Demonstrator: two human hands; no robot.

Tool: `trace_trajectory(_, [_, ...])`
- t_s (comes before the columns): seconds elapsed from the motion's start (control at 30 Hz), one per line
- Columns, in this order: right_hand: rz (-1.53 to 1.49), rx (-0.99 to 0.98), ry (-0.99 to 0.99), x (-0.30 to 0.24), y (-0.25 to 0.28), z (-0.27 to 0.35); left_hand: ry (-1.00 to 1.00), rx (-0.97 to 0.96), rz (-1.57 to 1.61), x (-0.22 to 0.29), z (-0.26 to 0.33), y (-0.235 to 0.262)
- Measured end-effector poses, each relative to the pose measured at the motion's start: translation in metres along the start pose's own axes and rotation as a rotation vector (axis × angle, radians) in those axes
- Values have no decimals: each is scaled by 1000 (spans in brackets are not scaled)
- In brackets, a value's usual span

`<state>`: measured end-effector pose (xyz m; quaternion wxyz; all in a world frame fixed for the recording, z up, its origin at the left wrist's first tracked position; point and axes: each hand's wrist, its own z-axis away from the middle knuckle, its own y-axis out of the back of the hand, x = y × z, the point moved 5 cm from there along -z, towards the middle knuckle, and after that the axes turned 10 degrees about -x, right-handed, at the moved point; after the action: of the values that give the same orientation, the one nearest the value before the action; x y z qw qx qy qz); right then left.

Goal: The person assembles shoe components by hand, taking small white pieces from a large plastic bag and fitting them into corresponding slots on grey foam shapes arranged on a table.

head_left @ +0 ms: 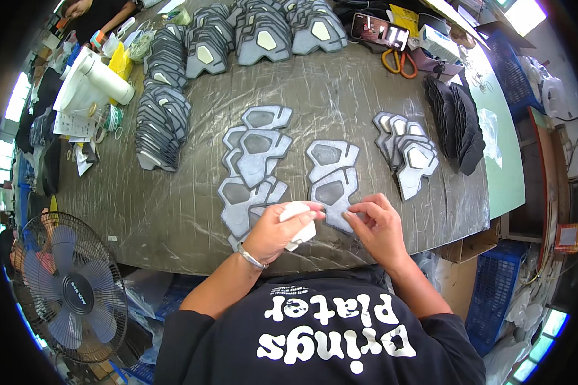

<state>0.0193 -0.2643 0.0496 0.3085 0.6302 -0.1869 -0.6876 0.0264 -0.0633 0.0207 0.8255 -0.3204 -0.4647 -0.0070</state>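
Note:
My left hand [271, 234] is closed around a small stack of white pads [300, 239], its thumb and forefinger reaching to the right. Beside it, the thumb and fingertips of my right hand [379, 224] come together at the edge of a grey shaped pad [332, 196]. What they pinch, if anything, is too small to make out. This pad has a darker, many-sided recess and lies against another grey pad [327, 157]. On the left, an overlapping column of similar grey pads [255, 163] runs down to my left hand.
Grey pads with white inserts [416, 154] lie fanned at right, near black pads [465, 128]. Stacked grey pads [260, 42] line the far side. Orange-handled scissors [398, 64] and a phone [380, 32] lie far right. A fan [70, 292] stands left; another person [103, 16] sits far left.

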Motion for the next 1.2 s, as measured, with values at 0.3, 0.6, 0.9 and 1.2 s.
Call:
trace_trajectory(0.3, [-678,-298,-66,-24,-19,-36,127,-123,140,-15,-4,-7])
trace_trajectory(0.6, [-623,-114,-30,-20,-25,-20,-16,-151,503,-20,-14,-11])
trace_trajectory(0.9, [-339,-50,266,-37,-26,-6,-23,-142,436,-25,-7,-16])
trace_trajectory(1.2, [-303,-146,362,-22,-21,-1,0,-168,490,-29,-5,-16])
